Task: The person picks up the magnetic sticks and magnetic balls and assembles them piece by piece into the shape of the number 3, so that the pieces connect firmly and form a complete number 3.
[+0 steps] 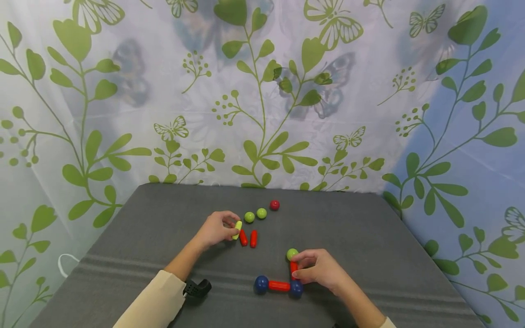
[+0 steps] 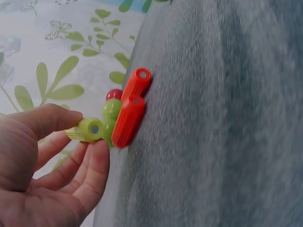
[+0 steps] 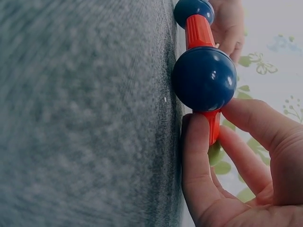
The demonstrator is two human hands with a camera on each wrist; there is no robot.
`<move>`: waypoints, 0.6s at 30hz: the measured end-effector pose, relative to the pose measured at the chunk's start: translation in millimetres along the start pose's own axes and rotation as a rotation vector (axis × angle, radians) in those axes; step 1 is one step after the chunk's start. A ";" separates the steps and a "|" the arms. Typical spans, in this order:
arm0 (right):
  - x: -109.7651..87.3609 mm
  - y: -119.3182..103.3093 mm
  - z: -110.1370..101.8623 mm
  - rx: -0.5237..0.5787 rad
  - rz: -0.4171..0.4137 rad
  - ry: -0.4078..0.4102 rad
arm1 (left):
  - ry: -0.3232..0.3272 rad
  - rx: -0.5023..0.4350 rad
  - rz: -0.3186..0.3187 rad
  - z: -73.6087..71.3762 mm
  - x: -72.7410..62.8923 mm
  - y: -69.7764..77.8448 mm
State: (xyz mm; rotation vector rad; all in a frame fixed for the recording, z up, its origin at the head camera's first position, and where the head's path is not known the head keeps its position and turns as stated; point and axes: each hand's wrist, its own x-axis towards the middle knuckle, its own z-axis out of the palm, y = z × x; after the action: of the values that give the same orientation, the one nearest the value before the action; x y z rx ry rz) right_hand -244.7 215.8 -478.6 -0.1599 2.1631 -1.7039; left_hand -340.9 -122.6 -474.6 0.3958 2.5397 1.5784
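Between thumb and fingertips my left hand pinches a yellow-green rod, a metal dot showing on its end. Just beyond that hand lie two loose red rods. My right hand grips a red rod of a joined L-shaped piece. In that piece a blue ball sits at the corner, a second red rod runs left to another blue ball, and a green ball caps the far end.
Two loose green balls and a red ball lie toward the back of the grey table. Behind it hangs a leaf-and-butterfly curtain. A black strap device is worn at the left wrist.
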 end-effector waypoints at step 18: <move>-0.7 0.4 -3.4 -0.043 0.041 -0.009 | -0.152 -0.403 -0.026 28.2 5.6 13.7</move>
State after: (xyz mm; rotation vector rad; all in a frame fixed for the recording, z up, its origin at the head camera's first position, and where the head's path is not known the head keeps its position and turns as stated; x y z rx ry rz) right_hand -245.1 219.2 -478.2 -0.1336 2.1823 -1.6325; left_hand -337.3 -91.0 -474.7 0.4120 2.0410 1.9105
